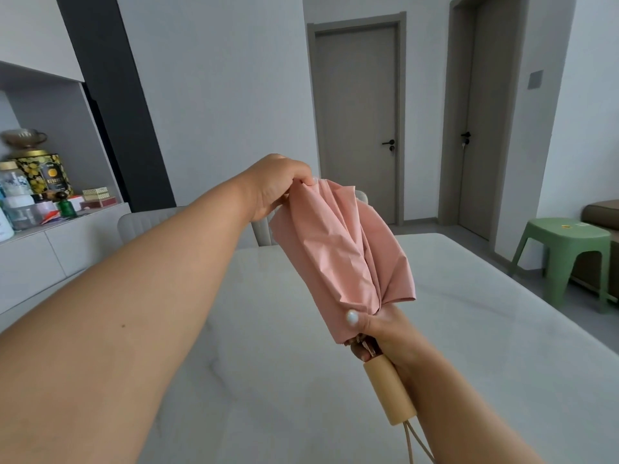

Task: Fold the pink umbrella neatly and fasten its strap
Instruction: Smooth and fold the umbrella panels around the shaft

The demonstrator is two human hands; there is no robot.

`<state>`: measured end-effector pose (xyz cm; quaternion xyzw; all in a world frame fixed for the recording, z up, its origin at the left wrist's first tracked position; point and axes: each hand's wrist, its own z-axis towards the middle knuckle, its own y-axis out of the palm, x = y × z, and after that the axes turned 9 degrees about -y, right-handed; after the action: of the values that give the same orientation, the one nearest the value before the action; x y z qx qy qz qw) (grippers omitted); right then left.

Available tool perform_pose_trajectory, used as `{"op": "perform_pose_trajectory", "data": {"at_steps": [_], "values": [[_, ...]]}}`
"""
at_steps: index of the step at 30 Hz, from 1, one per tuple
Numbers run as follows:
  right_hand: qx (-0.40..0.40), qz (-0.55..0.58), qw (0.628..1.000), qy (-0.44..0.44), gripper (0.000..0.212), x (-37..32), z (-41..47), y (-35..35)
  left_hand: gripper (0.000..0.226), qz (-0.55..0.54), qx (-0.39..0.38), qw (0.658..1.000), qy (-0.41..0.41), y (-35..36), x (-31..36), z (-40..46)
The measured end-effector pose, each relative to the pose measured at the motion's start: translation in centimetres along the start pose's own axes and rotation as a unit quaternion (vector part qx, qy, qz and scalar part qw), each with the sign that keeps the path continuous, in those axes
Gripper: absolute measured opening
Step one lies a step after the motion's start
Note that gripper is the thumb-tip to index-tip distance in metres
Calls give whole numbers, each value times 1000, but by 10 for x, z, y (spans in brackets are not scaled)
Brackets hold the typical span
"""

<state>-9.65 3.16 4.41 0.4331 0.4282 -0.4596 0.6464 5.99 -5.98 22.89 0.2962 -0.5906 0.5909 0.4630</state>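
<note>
The pink umbrella (341,256) is collapsed and held in the air above the table, tilted with its tip up and to the left. Its fabric hangs in loose, crumpled folds. My left hand (271,189) pinches the fabric at the upper tip end. My right hand (378,326) grips the bunched canopy just above the pale wooden handle (388,390), from which a beige cord loop (415,443) dangles. I cannot make out the strap among the folds.
A white marble-look table (301,380) lies under the umbrella. Pale chairs (150,222) stand at its far side. A sideboard with tins and bottles (37,192) is at the left, a green stool (566,252) at the right.
</note>
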Motion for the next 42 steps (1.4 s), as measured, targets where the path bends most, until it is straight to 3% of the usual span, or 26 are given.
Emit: {"op": "perform_pose_trajectory", "data": {"at_steps": [4, 7, 9, 11, 14, 16, 18, 20, 24, 30, 35, 39, 42], "values": [[-18, 61, 998, 1, 96, 4, 1, 2, 26, -2, -5, 1000, -7, -6, -5, 3], [8, 158, 987, 25, 96, 8, 2, 4, 17, 26, -19, 999, 2, -7, -9, 4], [32, 199, 979, 37, 93, 9, 3, 5, 26, 33, -10, 999, -5, -8, -12, 5], [48, 190, 979, 49, 90, 9, 3, 5, 23, -3, -7, 1000, 2, -8, -12, 2], [56, 148, 986, 55, 79, 8, 3, 6, 38, -93, -19, 995, -2, -10, -12, 4], [56, 133, 988, 50, 94, 11, 3, 5, 42, -101, -30, 994, -4, -11, -12, 4], [61, 127, 989, 45, 100, 14, 3, 5, 37, -40, -39, 998, -6, -13, -11, 3], [61, 132, 988, 48, 87, 13, 2, 5, 26, 7, -32, 999, 8, -15, -11, 3], [58, 173, 982, 42, 62, 8, 0, 4, 25, -97, -67, 991, 56, -12, -19, 1], [50, 167, 984, 43, 76, 11, 4, 5, 34, -186, -53, 979, 60, -6, -28, -4], [77, 148, 984, 64, 83, 11, 3, 5, 24, -71, 48, 995, 43, 8, -17, -11], [97, 119, 986, 62, 85, 8, 3, 6, 41, 32, 123, 992, 5, 30, -25, -13], [106, 124, 985, 48, 86, 8, 2, 6, 24, 41, 167, 985, -25, 33, -27, -16]]}}
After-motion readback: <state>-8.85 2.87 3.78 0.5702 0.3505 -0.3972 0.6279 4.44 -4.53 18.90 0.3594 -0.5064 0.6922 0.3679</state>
